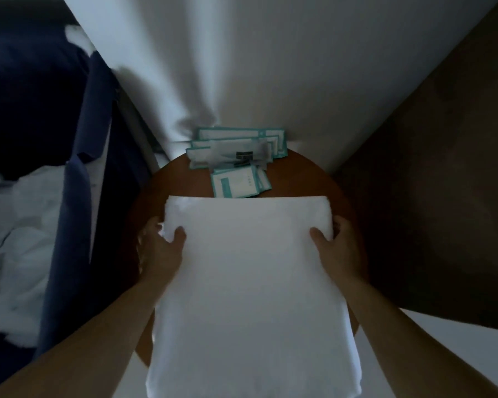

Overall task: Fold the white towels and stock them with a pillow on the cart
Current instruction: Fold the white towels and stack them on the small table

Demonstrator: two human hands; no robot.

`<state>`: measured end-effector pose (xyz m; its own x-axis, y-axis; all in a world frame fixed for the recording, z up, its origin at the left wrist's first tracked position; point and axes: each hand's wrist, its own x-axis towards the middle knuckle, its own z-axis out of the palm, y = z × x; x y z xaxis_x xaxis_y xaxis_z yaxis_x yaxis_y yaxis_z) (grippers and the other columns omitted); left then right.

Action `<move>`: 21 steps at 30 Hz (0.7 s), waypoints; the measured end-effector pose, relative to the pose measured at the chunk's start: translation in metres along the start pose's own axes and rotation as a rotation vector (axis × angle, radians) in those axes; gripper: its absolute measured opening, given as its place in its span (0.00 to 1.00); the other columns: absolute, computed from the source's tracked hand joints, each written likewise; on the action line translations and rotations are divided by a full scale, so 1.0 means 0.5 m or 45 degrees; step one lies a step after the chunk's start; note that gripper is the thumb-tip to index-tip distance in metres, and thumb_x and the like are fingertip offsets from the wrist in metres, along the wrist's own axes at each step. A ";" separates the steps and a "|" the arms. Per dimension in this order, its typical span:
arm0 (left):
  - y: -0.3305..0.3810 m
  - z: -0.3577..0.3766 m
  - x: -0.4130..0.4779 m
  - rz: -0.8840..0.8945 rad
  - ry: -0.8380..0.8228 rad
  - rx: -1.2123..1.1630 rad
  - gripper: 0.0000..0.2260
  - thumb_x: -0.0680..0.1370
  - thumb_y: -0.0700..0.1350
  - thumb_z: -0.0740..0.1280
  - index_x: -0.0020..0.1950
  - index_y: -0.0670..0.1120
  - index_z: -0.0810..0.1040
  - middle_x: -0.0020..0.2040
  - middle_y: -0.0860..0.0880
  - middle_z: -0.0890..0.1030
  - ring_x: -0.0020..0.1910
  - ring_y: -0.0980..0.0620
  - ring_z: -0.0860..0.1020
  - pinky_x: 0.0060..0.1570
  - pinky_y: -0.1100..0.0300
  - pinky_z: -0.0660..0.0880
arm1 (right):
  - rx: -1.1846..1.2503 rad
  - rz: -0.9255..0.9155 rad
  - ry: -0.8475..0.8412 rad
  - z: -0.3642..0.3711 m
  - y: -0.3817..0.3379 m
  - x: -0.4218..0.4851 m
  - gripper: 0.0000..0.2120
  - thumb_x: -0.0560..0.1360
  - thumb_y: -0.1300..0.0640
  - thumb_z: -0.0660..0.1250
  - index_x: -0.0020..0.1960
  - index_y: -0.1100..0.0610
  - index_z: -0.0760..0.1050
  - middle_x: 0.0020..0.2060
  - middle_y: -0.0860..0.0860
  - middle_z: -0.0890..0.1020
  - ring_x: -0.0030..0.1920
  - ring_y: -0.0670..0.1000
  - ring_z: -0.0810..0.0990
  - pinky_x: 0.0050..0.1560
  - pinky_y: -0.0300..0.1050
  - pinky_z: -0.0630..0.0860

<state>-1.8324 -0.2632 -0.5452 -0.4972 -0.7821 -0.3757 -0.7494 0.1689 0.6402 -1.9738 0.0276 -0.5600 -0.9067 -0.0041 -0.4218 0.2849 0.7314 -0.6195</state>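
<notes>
Over on the left, a blue linen bin (75,225) holds loose white cloth, so I'd guess more folding is left. Near centre, the round wooden table (296,179) carries one white towel (250,268), already folded flat. Left hand (163,248) and right hand (338,242) each grip a side edge, thumb on top. No pillow visible. Teal packets (236,159) sit at the far edge.
</notes>
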 end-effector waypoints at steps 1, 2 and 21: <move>-0.017 -0.009 -0.029 0.015 -0.008 0.038 0.24 0.78 0.51 0.70 0.69 0.40 0.71 0.64 0.38 0.76 0.61 0.36 0.75 0.60 0.38 0.74 | -0.040 0.026 -0.047 -0.005 0.016 -0.021 0.32 0.74 0.38 0.68 0.73 0.50 0.66 0.64 0.51 0.77 0.55 0.53 0.77 0.56 0.53 0.77; -0.038 -0.016 -0.059 -0.005 -0.013 0.090 0.25 0.77 0.52 0.70 0.69 0.40 0.71 0.63 0.37 0.76 0.61 0.35 0.75 0.59 0.37 0.74 | -0.067 0.075 -0.103 -0.008 0.034 -0.046 0.33 0.74 0.37 0.67 0.74 0.51 0.65 0.65 0.51 0.76 0.59 0.55 0.78 0.60 0.56 0.76; -0.256 -0.045 -0.254 -0.258 -0.367 0.259 0.33 0.77 0.64 0.64 0.74 0.42 0.66 0.67 0.40 0.77 0.62 0.37 0.76 0.59 0.50 0.72 | -0.370 0.494 -0.102 0.002 0.143 -0.289 0.39 0.76 0.27 0.50 0.72 0.57 0.64 0.64 0.59 0.76 0.62 0.64 0.76 0.62 0.58 0.72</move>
<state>-1.6634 -0.1987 -0.5645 -0.4111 -0.6166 -0.6714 -0.9016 0.1664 0.3992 -1.8220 0.0798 -0.5440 -0.7211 0.2624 -0.6412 0.4880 0.8494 -0.2012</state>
